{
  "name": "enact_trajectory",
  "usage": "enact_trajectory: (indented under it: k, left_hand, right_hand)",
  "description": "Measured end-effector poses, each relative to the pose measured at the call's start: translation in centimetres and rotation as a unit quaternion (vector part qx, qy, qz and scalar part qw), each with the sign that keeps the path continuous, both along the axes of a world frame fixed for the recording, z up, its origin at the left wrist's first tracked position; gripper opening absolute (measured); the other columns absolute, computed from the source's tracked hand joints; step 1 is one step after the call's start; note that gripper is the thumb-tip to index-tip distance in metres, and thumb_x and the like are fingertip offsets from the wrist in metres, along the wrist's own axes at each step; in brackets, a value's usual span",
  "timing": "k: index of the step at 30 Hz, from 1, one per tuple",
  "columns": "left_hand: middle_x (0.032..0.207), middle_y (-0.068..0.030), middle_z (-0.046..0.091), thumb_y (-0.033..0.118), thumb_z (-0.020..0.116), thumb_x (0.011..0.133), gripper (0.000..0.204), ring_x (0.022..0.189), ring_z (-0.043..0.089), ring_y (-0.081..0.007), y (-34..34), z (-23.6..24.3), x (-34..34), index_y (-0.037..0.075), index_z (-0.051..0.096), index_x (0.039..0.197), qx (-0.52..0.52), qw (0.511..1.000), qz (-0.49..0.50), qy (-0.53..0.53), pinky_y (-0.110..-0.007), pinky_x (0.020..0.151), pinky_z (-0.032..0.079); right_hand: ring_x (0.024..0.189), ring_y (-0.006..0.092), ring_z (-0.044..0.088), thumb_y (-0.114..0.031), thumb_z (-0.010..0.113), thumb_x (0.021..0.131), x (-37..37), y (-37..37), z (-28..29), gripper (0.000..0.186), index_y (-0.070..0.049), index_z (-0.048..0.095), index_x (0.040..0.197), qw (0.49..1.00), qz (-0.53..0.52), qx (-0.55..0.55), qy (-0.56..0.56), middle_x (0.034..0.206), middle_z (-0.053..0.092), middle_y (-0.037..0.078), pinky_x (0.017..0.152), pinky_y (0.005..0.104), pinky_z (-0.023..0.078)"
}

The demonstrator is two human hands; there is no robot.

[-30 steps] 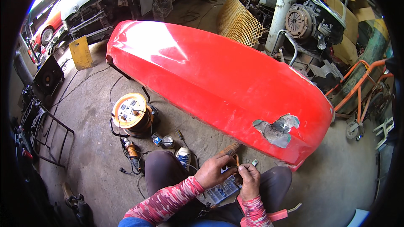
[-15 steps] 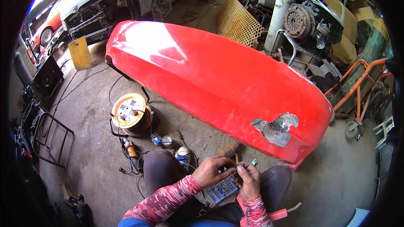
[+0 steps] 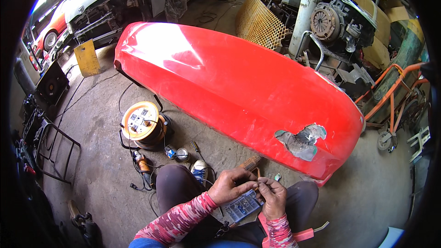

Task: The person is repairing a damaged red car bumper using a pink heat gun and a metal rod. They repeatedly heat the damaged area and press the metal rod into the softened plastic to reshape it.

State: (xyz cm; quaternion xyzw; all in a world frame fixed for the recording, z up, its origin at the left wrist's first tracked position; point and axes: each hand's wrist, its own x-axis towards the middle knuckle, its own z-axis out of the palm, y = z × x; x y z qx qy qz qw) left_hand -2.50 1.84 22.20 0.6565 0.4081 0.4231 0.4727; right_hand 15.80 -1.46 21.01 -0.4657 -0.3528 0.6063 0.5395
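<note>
My left hand [image 3: 228,186] and my right hand [image 3: 274,197] meet above my lap, fingertips pinched together. What sits between the fingers is too small to make out. Below them lies a clear compartment box [image 3: 243,207] with small bluish pieces in it. A red tool [image 3: 304,235] with a bent metal tip rests by my right forearm, partly hidden under it. Just beyond my hands, a wooden piece like a handle [image 3: 250,163] lies on the floor. In front stretches a long red car bumper [image 3: 239,89], with a jagged, grey-filled hole [image 3: 302,143] near its right end.
An orange cable reel [image 3: 140,121] stands left of my knee, near a corded power tool [image 3: 143,164], a small can [image 3: 183,155] and a screwdriver [image 3: 195,146]. Further off are a white van [image 3: 103,0], a pillar [image 3: 310,11], an engine part [image 3: 335,23] and an orange trolley [image 3: 392,96].
My fingers have shifted slightly, and the right fingertips have drawn a little closer to the left ones. Everything else looks unchanged.
</note>
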Motion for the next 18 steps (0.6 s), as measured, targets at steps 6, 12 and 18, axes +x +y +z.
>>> enact_trajectory:
  k: [6, 12, 18]
  left_hand:
    - [0.095, -0.0145, 0.067, 0.022, 0.059, 0.098, 0.028, 0.086, 0.066, -0.0242, 0.0, -1.5, 0.7, 0.0, 0.06, 0.115, -0.087, 0.996, 0.019, -0.016, -0.035, 0.076, 0.052]
    - [0.104, -0.0169, 0.059, 0.021, 0.065, 0.085, 0.032, 0.1, 0.059, -0.0369, -4.1, -2.9, 3.9, 0.005, 0.06, 0.112, 0.149, 0.957, -0.181, 0.173, -0.048, 0.087, 0.046]
    - [0.11, -0.0119, 0.055, 0.022, 0.068, 0.074, 0.037, 0.105, 0.055, -0.0333, -8.6, -3.3, 7.1, 0.012, 0.063, 0.109, 0.225, 0.932, -0.125, 0.255, -0.046, 0.088, 0.044]
  right_hand:
    - [0.06, 0.0069, 0.056, -0.009, 0.068, 0.094, 0.3, 0.5, 0.1, 0.019, 0.001, 0.067, 0.11, 0.997, -0.045, 0.023, 0.061, 0.086, 0.072, 0.009, 0.052, 0.0206, 0.043]
    - [0.058, 0.0086, 0.056, -0.007, 0.065, 0.096, 1.4, 0.6, 0.1, 0.017, 0.002, 0.067, 0.11, 0.987, -0.085, 0.068, 0.119, 0.086, 0.072, 0.013, 0.05, 0.0217, 0.044]
    - [0.058, 0.0097, 0.057, -0.006, 0.065, 0.096, 2.9, 0.3, 0.1, 0.017, 0.002, 0.067, 0.111, 0.983, -0.11, 0.115, 0.09, 0.09, 0.072, 0.015, 0.049, 0.0222, 0.044]
